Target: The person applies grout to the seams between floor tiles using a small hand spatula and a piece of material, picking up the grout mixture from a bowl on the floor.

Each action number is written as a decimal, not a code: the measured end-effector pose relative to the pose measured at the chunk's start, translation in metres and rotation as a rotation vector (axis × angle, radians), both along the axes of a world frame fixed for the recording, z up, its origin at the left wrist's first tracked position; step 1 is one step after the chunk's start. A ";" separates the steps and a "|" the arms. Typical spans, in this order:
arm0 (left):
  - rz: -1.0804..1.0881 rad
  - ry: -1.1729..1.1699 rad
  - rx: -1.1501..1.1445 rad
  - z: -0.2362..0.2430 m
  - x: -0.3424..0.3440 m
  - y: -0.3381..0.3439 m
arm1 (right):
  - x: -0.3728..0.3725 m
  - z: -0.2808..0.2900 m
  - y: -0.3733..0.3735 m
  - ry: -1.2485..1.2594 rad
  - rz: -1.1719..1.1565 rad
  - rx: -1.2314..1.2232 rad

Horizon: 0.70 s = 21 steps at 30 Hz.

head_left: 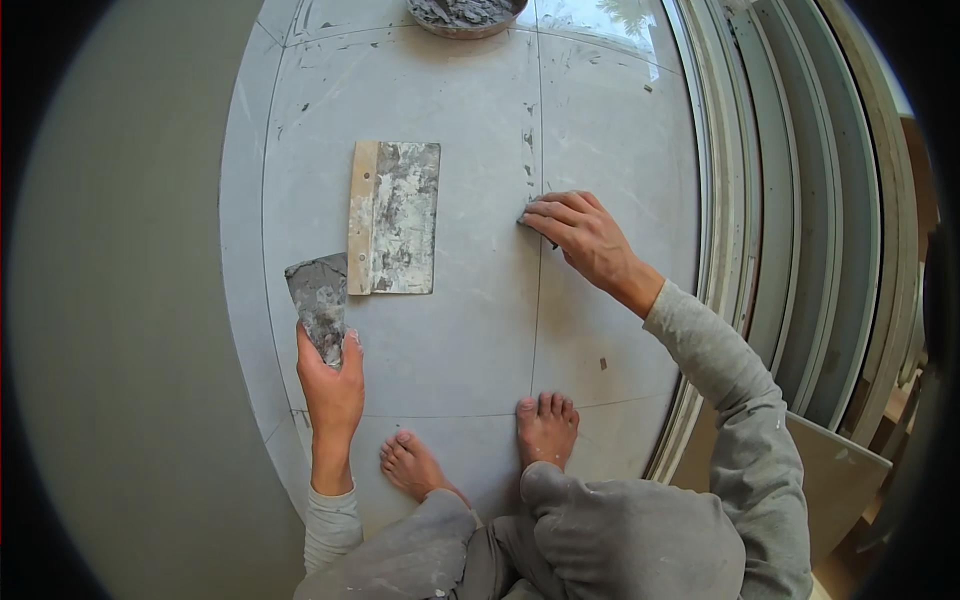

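Below you spreads a floor (455,355) of pale, smudged tiles, between a plain grey-green wall (130,300) on the left and long frame rails (795,200) on the right. Your left hand (332,395) has its fingers clamped on a smeared putty knife (320,300), near a flat-lying wide scraper (406,220). Your right hand (590,238) pinches a small dark tool (524,219) by a lengthwise joint (536,330); a bowl (470,34) of grey paste sits beyond.

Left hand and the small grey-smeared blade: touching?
Touching. The head view shows the left hand gripping the small grey-smeared blade at its lower end, digits along both side edges.
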<state>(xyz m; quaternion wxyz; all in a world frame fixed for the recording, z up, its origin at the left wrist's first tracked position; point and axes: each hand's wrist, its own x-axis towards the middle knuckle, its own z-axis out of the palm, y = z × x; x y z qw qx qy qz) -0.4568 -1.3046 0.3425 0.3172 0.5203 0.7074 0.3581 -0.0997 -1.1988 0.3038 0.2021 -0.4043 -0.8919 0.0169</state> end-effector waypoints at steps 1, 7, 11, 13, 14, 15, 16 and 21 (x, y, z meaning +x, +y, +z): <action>0.004 -0.010 0.007 -0.001 -0.001 0.000 | 0.002 -0.005 -0.009 0.000 0.001 0.000; -0.007 0.037 0.056 0.004 -0.012 -0.009 | -0.008 -0.003 -0.071 -0.019 -0.101 -0.288; -0.043 -0.030 -0.020 0.007 -0.009 -0.010 | -0.025 -0.017 -0.073 -0.018 -0.196 -0.042; -0.012 -0.001 -0.001 0.013 -0.002 -0.020 | -0.025 -0.014 -0.114 -0.028 -0.195 -0.136; -0.014 0.001 -0.001 0.015 0.001 -0.024 | -0.022 -0.009 -0.133 -0.050 -0.200 -0.229; -0.011 -0.015 0.022 0.016 0.003 -0.029 | -0.017 -0.003 -0.144 -0.034 -0.206 -0.326; -0.007 -0.030 0.045 0.017 0.005 -0.033 | -0.017 0.000 -0.145 -0.031 -0.207 -0.326; -0.063 -0.015 0.028 0.023 0.021 -0.044 | -0.008 0.020 -0.076 0.194 -0.356 0.003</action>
